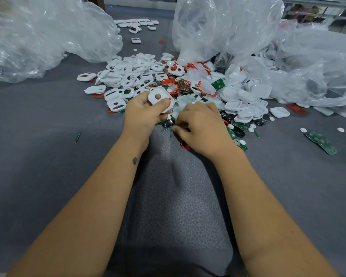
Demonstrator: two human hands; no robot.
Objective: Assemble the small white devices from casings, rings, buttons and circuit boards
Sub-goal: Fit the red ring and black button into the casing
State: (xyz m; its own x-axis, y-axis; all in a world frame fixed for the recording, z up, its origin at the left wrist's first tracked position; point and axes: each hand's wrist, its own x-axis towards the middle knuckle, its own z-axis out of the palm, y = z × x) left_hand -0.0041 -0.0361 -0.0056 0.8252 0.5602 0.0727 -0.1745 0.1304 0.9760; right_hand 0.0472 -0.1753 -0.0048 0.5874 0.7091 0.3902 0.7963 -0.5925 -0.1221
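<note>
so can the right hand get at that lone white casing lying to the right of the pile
Probably yes. The right hand is down at the pile's near edge, fingers curled among small parts, and the lone white casing lies on bare grey cloth to its right with nothing over it. Only low scattered parts lie between.

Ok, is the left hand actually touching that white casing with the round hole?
Touching. The head view shows the left hand gripping the white casing, thumb pressed across its lower edge and fingers curled behind it, lifted above the parts pile.
</note>
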